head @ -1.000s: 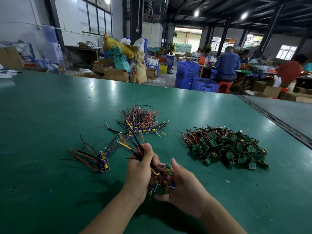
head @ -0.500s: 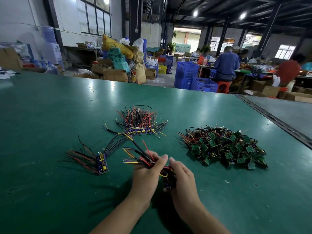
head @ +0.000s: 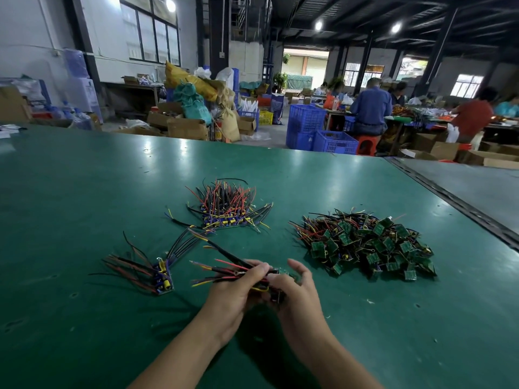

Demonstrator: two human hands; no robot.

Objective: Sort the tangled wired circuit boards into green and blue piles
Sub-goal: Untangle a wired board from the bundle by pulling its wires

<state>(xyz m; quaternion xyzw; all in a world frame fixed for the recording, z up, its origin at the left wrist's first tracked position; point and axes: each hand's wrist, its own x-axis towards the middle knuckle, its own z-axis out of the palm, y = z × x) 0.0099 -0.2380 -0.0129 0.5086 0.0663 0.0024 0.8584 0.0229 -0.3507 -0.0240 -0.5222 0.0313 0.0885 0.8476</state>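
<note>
Both hands have shifted their grip on the tangled bundle since half a second ago, above the green table near its 6 o'clock edge. From them, the green-board pile lies at 2 o'clock, the blue-board pile at 12 o'clock and a small blue-board cluster at 9 o'clock. The left hand curls its fingers round the wires, which fan toward 9 o'clock, while the right hand pinches the board end, its forefinger now lifted.
</note>
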